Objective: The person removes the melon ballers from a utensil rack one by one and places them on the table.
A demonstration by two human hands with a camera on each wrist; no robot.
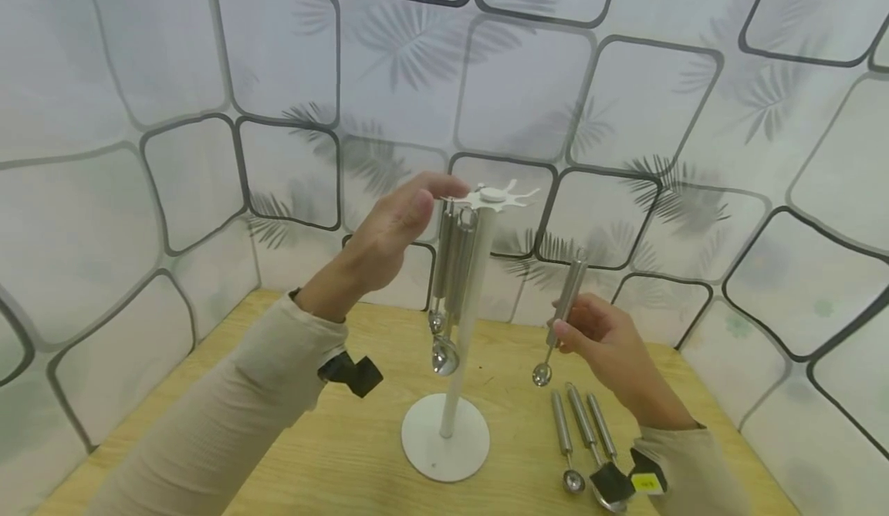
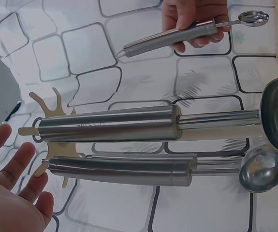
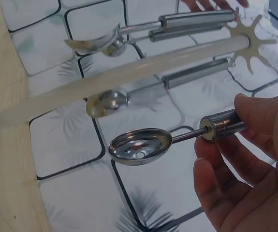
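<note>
Left sleeve: beige, crosses the near left of the desk and is cut off by the lower border; a black tag juts from the cuff.
Left hand: fingers loosely extended, gripping nothing, right beside the rack's top; whether a fingertip touches a hook is hard to make out.
Hanging utensils: three steel handles hang by end loops, bowls downward, on the left part of the rack; they overlap in the head view, and the left wrist view crops the largest bowl.
Rack: white pole upright on a round base, with a star-shaped top whose right-hand arms point toward the right hand.
Gap: a stretch of desk separates the base from the utensils lying at right; the desk's far edge meets the patterned backdrop.
Held spoon: raised right of the rack, well apart from it, loop up and bowl down; its oval bowl shows a small hole.
Lying utensils: three side by side on the desk below the right hand; a black piece at the cuff partly hides their heads.
Right hand: thumb and fingers pinch the spoon's handle near the bowl end.
</note>
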